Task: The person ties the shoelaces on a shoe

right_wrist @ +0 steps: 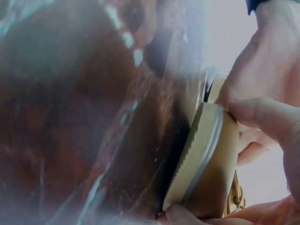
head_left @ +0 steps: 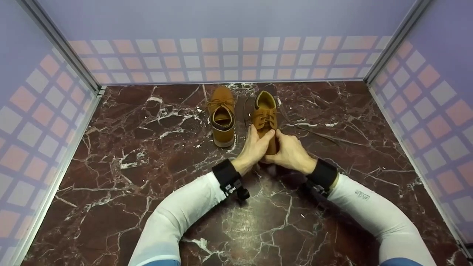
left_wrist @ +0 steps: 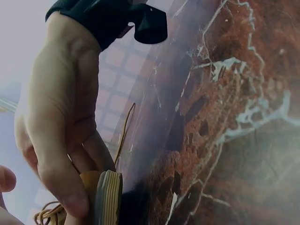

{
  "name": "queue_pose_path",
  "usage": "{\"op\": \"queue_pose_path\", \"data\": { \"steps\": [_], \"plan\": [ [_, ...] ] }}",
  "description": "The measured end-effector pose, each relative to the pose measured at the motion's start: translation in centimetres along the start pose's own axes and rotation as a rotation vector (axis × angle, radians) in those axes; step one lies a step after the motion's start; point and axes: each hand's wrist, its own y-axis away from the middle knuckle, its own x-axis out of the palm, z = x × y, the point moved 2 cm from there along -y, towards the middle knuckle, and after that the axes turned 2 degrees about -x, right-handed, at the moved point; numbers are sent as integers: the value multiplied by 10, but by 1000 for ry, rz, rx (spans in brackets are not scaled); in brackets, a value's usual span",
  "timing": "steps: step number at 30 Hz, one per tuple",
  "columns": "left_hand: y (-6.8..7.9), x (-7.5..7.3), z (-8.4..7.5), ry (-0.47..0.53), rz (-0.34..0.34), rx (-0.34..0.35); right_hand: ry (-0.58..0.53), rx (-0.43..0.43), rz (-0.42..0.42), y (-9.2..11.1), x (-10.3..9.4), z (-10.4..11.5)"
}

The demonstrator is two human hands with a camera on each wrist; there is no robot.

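Note:
Both hands hold a brown lace-up shoe (head_left: 272, 147) whose toe points toward the person and whose dark-lined opening faces away. My left hand (head_left: 254, 147) grips its left side, thumb laid over the top below the laces (head_left: 266, 119). On the other side, my right hand (head_left: 293, 149) curls round the front, its thumb at the toe. The layered pale sole (right_wrist: 194, 154) shows edge-on in the right wrist view, tipped toward that camera. To the left, the matching shoe (head_left: 224, 136) stands upright with its lace tied in a bow and its toe pointing away.
Dark red marbled flooring (head_left: 147, 199) with white veins lies under both shoes. Tiled, pale purple panels enclose it at the back (head_left: 229, 22), left (head_left: 22, 155) and right (head_left: 443, 122). A thin brown lace (head_left: 319, 135) trails over the surface right of the held shoe.

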Motion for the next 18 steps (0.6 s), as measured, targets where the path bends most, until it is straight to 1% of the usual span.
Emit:
{"op": "queue_pose_path", "data": {
  "steps": [5, 8, 11, 14, 16, 18],
  "plan": [
    [-4, -4, 3, -68, -17, 69, -39, -24, 39, 8, -4, 5],
    [-3, -9, 5, -120, -5, 94, -60, -14, 83, 10, -8, 7],
    [5, -16, 2, -215, 19, 99, -92, 9, 142, 7, -17, 5],
    [17, -25, -5, -278, 43, 97, -101, 29, 166, -3, -35, 4],
    [26, -31, -13, -281, 47, 104, -101, 30, 142, -14, -50, 4],
    [36, -35, -20, -268, 49, 118, -105, 13, 95, -29, -64, 1]
  ]
}}
